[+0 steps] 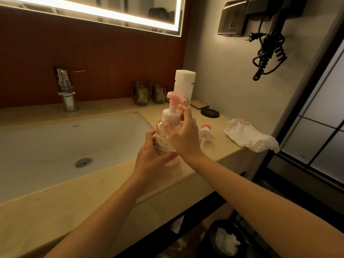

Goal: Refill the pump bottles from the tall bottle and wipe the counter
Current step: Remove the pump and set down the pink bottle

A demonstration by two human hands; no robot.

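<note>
A clear pump bottle (161, 138) with a pink pump head (172, 98) stands on the beige counter (61, 207), right of the sink. My left hand (151, 155) grips its lower body. My right hand (183, 135) curls around its white collar at the top. Behind it stands the tall white bottle (184, 83), capped. A second pump head (203, 132) with its tube lies loose on the counter to the right. Partly hidden behind my right hand stands another clear bottle (186, 102). A crumpled white wipe (249, 135) lies by the counter's right edge.
The white sink (55, 146) with a chrome tap (66, 90) lies to the left. Two glasses (149, 94), a small packet (199, 103) and a black round lid (210, 113) sit at the back. A hair dryer cord (268, 54) hangs on the wall. A bin (225, 239) stands below.
</note>
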